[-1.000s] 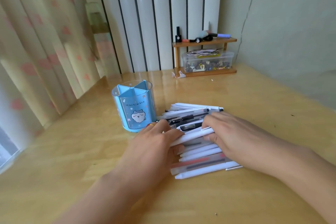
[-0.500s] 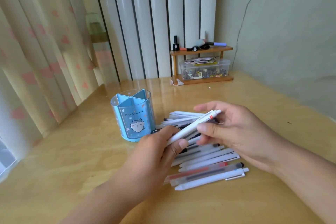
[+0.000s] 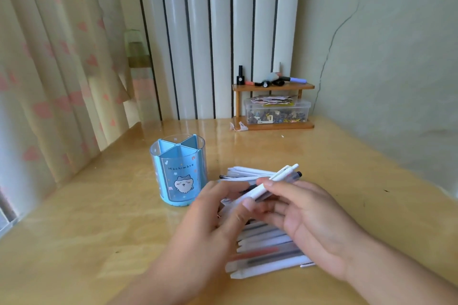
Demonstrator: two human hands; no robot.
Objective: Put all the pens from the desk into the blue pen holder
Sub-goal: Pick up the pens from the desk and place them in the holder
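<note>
Presently we hold a small bundle of pens [image 3: 270,187] between both hands, raised just above the pile of pens [image 3: 267,252] lying on the table [image 3: 99,242]. Our left hand [image 3: 210,225] pinches the near end with thumb and fingers; our right hand [image 3: 309,215] curls its fingers round the middle. The blue pen holder [image 3: 178,171] stands upright just left of the pile, its four compartments showing no pens. We judge the bundle should be squared at one end, tipped upright, and lowered into a single compartment; a loose grip risks a pen slipping out.
</note>
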